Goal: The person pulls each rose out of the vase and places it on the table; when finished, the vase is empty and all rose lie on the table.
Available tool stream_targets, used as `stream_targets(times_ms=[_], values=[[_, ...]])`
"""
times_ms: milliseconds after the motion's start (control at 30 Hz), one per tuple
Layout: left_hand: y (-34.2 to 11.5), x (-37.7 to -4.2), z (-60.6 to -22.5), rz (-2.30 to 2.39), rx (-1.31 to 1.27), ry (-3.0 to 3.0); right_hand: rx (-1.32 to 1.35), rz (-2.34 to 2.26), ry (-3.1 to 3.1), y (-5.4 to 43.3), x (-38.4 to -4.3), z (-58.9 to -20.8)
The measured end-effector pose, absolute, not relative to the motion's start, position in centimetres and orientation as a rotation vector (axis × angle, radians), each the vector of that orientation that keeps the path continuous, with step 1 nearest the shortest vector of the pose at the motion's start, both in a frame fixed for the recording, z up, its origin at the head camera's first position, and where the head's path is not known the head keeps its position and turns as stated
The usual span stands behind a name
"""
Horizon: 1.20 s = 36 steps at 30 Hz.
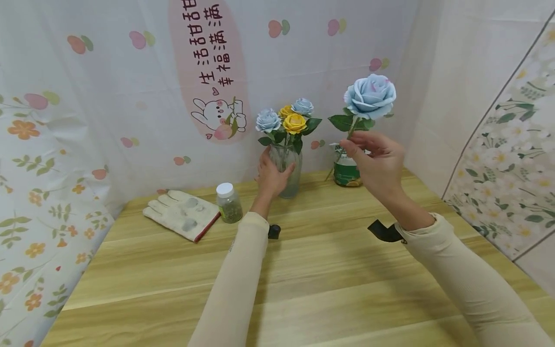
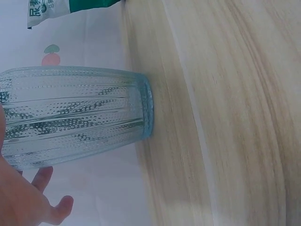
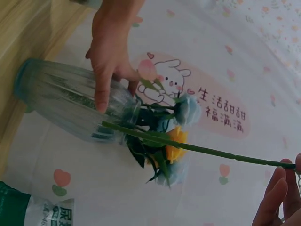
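My right hand [image 1: 381,161] pinches the green stem of a large light-blue rose [image 1: 370,96] between thumb and fingers, holding it up above the table. The bare stem [image 3: 211,151] slants down toward the vase and overlaps its mouth in the right wrist view. At the table's back, my left hand [image 1: 272,176] grips the upper part of a ribbed clear glass vase [image 2: 80,113], which stands upright. Inside the vase are blue roses [image 1: 269,120] and yellow roses [image 1: 295,124] with dark green leaves.
Behind the rose stem stands a green and white bag [image 1: 347,173]. Left of the vase are a white-capped jar [image 1: 230,207] and a cream work glove [image 1: 184,212] with red trim. A printed cloth [image 1: 143,96] hangs along the table's back edge.
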State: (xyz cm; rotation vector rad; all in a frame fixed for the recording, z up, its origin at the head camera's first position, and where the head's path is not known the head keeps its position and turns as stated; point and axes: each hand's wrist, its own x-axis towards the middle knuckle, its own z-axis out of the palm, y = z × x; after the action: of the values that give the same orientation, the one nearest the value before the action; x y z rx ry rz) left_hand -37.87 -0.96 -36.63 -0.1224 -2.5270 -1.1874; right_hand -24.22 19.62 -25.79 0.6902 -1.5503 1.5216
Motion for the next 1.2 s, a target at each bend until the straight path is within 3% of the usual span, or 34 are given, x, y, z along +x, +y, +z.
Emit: stream_targets(times_ms=[1000, 1200], values=[[-1.2, -38.0, -36.6, -1.145, -0.130, -2.551, 0.175, 1.477, -2.261, 26.2, -24.6, -31.7], [-1.3, -38.0, -36.7, -1.142, -0.133, -2.548, 0.199, 1.502, -2.324, 27.3, -25.0, -32.4]])
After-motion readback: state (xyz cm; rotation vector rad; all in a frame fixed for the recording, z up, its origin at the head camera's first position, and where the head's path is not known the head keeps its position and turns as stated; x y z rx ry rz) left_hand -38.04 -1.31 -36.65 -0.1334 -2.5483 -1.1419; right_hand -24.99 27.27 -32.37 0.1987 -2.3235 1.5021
